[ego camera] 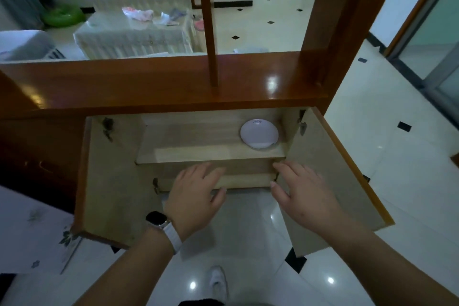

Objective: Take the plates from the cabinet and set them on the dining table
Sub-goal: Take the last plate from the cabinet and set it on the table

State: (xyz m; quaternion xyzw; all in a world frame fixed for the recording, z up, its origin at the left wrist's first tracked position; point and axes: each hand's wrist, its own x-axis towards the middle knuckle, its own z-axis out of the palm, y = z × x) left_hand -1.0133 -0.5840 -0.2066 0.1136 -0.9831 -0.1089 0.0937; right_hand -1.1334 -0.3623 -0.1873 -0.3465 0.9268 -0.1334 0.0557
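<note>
A low wooden cabinet (pixel 173 87) stands before me with both doors swung wide. On its pale upper shelf (pixel 198 136) a white plate (pixel 259 133) lies at the far right. My left hand (pixel 196 194), with a watch on its wrist, hovers flat and empty in front of the lower shelf edge. My right hand (pixel 300 191) is stretched out beside it, fingers straight, below and in front of the plate, holding nothing. Neither hand touches the plate.
The left cabinet door (pixel 109 181) and right cabinet door (pixel 335 181) flank my arms. A cloth-covered table (pixel 134 35) stands beyond the cabinet's frame. A floral-cloth surface (pixel 32 233) is at my lower left. Glossy white floor tiles (pixel 397 156) lie to the right.
</note>
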